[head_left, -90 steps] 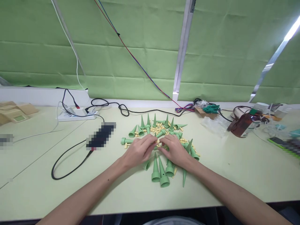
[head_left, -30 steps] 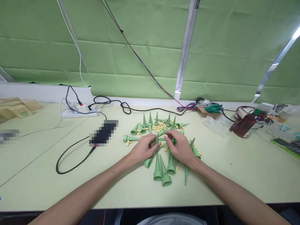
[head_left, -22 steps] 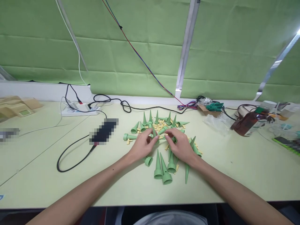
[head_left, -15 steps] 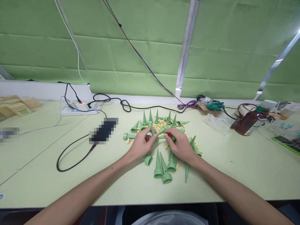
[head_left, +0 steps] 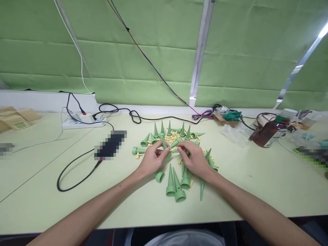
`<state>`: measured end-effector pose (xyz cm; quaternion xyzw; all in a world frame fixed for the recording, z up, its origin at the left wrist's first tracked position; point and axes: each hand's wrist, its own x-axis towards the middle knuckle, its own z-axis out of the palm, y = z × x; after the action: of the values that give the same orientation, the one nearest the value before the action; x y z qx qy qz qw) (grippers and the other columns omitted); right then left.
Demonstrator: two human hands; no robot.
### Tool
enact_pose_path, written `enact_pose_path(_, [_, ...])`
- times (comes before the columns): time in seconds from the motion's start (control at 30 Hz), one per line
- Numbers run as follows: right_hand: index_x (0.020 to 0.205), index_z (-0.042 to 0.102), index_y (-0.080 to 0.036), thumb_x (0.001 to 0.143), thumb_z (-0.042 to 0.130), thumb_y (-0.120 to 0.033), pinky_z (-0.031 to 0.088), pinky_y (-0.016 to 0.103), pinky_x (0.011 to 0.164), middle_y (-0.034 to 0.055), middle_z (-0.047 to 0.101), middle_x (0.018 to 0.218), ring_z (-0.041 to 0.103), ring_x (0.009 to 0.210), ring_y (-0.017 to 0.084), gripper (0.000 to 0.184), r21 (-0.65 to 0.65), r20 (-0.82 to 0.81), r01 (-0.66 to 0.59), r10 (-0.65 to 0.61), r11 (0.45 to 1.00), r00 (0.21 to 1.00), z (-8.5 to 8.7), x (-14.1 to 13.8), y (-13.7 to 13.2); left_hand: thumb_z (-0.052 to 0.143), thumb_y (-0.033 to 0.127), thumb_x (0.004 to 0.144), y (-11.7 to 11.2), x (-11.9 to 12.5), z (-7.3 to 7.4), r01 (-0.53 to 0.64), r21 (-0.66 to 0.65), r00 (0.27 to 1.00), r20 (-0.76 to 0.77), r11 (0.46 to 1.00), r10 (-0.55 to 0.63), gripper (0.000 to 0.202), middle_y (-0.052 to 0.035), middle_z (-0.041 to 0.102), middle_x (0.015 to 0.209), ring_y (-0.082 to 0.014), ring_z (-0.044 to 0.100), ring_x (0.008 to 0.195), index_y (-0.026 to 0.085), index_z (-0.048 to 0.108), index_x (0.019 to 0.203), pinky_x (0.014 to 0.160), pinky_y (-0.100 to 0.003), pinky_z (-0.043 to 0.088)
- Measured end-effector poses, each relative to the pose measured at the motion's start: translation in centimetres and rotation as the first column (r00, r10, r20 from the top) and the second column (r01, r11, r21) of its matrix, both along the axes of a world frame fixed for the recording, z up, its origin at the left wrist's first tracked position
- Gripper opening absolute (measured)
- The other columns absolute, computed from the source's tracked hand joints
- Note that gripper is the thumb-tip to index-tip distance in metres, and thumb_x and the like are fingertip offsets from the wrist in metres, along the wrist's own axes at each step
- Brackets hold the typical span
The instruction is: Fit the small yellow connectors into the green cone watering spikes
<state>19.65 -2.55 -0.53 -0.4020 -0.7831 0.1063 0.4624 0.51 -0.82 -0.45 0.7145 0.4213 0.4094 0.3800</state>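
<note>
In the head view my left hand (head_left: pixel 153 159) grips a green plastic cone spike (head_left: pixel 164 143), its tip pointing up and its base partly behind my fingers. Facing it, my right hand (head_left: pixel 195 159) pinches a small yellow plastic piece (head_left: pixel 174 149) between thumb and fingertips. The piece reaches toward the held spike; whether the two touch I cannot tell. Around both hands lie more green spikes, some standing on their wide bases, such as a front spike (head_left: pixel 171 182), others on their sides. Small loose yellow pieces (head_left: pixel 169 139) form a pile just beyond my hands.
At left, a pixelated dark device (head_left: pixel 110 145) is joined by a black cable to a white power strip (head_left: pixel 84 122). Cardboard pieces (head_left: pixel 17 118) lie far left. A brown bottle (head_left: pixel 268 135), a clear plastic bag (head_left: pixel 237 134) and a small carton (head_left: pixel 227 120) are at right.
The camera view has shifted slightly, so the scene sits a little further left. Both hands keep nearly the same pose, still holding the spike and the yellow piece.
</note>
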Motion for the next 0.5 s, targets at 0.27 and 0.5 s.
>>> enact_pose_path(0.27, [0.097, 0.062, -0.020, 0.095, 0.048, -0.018, 0.049, 0.033, 0.075, 0.0065, 0.066, 0.095, 0.060, 0.082, 0.018, 0.015, 0.001, -0.011, -0.009, 0.009, 1.000, 1.000, -0.17, 0.02, 0.07, 0.055, 0.045, 0.089, 0.24, -0.09, -0.35, -0.035, 0.035, 0.998, 0.058, 0.999, 0.033, 0.025, 0.0070, 0.038, 0.052, -0.0072, 0.036, 0.041, 0.020, 0.055, 0.093, 0.039, -0.019, 0.023])
enact_pose_path(0.5, [0.103, 0.062, -0.021, 0.096, 0.048, -0.022, 0.049, 0.032, 0.076, 0.0056, 0.066, 0.094, 0.061, 0.083, 0.018, 0.016, -0.051, 0.004, -0.078, 0.078, 0.996, 0.997, -0.32, -0.06, -0.06, 0.059, 0.047, 0.086, -0.24, 0.03, -0.06, -0.016, -0.033, 0.998, 0.052, 0.999, 0.018, 0.029, 0.0080, 0.037, 0.048, -0.0069, 0.035, 0.039, 0.019, 0.057, 0.093, 0.038, -0.018, 0.023])
